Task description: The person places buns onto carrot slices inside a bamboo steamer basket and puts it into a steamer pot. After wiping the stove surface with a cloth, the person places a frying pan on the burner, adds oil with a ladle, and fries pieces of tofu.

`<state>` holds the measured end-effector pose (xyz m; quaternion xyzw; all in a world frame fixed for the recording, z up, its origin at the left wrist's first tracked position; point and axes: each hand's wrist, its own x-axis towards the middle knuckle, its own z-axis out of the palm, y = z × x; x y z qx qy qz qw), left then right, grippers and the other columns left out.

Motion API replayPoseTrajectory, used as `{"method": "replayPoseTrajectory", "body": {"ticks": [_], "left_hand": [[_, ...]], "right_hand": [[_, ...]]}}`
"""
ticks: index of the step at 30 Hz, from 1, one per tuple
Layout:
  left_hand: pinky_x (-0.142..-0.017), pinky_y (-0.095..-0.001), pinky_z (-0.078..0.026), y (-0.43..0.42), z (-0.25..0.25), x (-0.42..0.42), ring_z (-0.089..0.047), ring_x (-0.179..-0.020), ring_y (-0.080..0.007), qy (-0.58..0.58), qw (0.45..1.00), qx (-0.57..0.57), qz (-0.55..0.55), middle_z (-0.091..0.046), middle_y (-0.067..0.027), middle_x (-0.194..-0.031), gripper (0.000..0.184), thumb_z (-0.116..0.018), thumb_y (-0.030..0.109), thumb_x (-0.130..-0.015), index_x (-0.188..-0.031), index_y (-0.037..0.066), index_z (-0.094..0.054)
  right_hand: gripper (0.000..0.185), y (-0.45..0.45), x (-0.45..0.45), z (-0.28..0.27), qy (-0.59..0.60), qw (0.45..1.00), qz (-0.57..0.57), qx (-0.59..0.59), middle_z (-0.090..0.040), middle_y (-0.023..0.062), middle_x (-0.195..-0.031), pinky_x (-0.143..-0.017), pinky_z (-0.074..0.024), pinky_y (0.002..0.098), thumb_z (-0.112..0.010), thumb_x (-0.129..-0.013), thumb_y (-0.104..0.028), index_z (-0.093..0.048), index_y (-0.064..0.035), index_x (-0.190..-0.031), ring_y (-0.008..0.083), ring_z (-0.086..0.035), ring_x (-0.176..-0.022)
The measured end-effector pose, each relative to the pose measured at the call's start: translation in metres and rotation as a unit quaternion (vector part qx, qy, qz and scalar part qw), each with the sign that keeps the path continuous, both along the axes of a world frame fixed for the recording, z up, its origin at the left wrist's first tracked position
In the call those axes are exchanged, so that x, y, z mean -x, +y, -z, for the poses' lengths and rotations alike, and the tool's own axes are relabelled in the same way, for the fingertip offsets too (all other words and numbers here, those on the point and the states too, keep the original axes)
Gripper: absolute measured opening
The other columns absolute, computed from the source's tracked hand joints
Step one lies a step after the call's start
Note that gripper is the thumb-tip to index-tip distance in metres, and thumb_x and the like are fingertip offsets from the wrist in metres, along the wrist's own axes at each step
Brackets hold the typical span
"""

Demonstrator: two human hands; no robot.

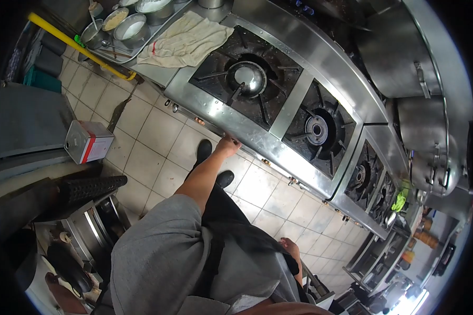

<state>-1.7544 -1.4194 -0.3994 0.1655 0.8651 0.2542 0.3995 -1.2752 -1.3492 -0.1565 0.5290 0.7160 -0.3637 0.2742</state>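
Observation:
My left hand (228, 146) reaches to the steel front rail (215, 108) of a gas stove. Its fingers are closed at the rail's lower edge, in line with a row of small brass-coloured knobs (266, 162); whatever they grip is hidden. Beyond this hand, a shiny round metal vessel (251, 76) sits on the nearest burner. The burner (317, 130) to its right has a bare ring and black grate. Low by my side hangs my right hand (290, 245), fingers loosely bent and apart, with nothing visible in it.
A cream cloth (186, 42) lies left of the burners, beside metal bowls (130, 29) of pale contents. A yellow pipe (79, 44) crosses the upper left. On the tiled floor side stands a square tin (90, 142). Large steel pots (399, 58) line the right.

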Motion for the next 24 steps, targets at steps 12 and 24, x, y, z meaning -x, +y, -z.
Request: {"method": "replayPoseTrajectory", "body": {"ticks": [12, 24], "left_hand": [[-0.100, -0.0418, -0.047, 0.001, -0.008, 0.002, -0.057, -0.120, -0.0369, -0.020, 1.000, 0.014, -0.014, -0.060, -0.0231, -0.127, 0.078, -0.066, 0.050, -0.085, -0.138, 0.002, -0.036], [-0.068, -0.0319, -0.052, -0.116, -0.195, 0.029, -0.067, -0.078, -0.0210, 0.105, 0.966, -0.221, -0.082, -0.069, -0.0117, -0.093, 0.019, -0.069, 0.021, -0.088, -0.102, 0.008, -0.068]], "right_hand": [[0.038, 0.002, 0.022, -0.003, -0.029, 0.998, -0.042, -0.020, -0.072, 0.0155, -0.096, -0.083, -0.0531, 0.0399, -0.064, -0.087, -0.033, -0.067, -0.0079, -0.115, 0.0307, -0.068, -0.094], [0.038, 0.010, 0.040, 0.023, 0.007, 0.999, 0.022, 0.038, -0.071, 0.0155, -0.089, -0.078, -0.0529, 0.0360, -0.065, -0.087, -0.032, -0.067, -0.0061, -0.115, 0.0273, -0.069, -0.085]]}}
